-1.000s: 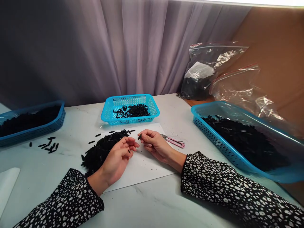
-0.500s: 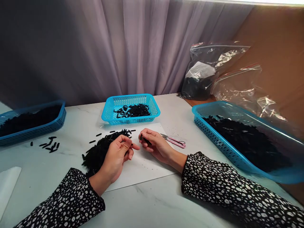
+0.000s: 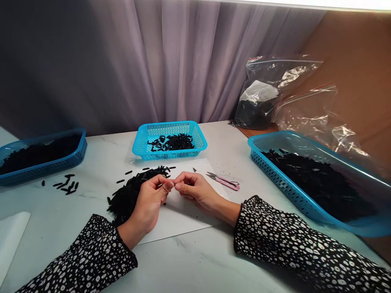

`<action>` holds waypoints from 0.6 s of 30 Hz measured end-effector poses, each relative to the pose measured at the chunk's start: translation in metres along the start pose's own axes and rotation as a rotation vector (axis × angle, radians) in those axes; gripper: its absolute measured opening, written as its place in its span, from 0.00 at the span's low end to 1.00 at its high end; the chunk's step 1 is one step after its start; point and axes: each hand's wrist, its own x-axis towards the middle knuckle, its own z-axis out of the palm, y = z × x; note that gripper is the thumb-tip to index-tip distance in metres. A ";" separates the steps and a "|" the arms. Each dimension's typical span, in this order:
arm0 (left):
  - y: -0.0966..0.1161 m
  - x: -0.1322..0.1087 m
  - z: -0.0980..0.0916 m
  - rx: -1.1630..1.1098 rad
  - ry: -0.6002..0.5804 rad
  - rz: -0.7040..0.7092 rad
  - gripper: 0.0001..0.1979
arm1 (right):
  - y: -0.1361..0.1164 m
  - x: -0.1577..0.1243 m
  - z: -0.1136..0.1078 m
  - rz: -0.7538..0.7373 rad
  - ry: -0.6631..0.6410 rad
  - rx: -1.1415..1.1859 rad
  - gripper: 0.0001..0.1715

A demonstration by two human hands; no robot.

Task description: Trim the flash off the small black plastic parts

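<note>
Head view: at the centre of the frame, the left hand (image 3: 151, 202) and the right hand (image 3: 199, 192) are held tip to tip above a white sheet of paper (image 3: 183, 221), each with thumb pressed to forefinger; whatever is pinched between them is too small and too covered to be told. Left of centre, a heap of black pieces (image 3: 126, 198) is gathered on the sheet, partly hidden by the left hand. For so fine a pinch, the pressure is best kept light, the wrists steady, and the fingertips placed over bare paper, where dropped crumbs can easily be spotted. Dark specks are scattered there. The pieces are slim and narrow, matt-looking, and probably best handled singly. Right of centre, small scissors (image 3: 224, 182) are laid, with slender pointed blades and pink handles. In the upper middle, similar pieces are held in a bright blue basket (image 3: 169, 155) of pierced plastic; at upper right, a glossy, crinkled clear bag (image 3: 259, 91) is propped.
</note>
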 end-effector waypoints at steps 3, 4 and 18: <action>0.002 -0.001 0.001 -0.028 -0.021 -0.030 0.15 | -0.002 0.001 -0.001 -0.025 0.074 0.075 0.20; 0.003 -0.002 0.001 -0.057 -0.021 -0.044 0.13 | -0.003 0.002 -0.001 -0.028 0.104 0.091 0.20; -0.005 0.002 -0.001 -0.123 0.003 -0.054 0.29 | -0.004 0.005 -0.009 -0.082 0.167 0.085 0.16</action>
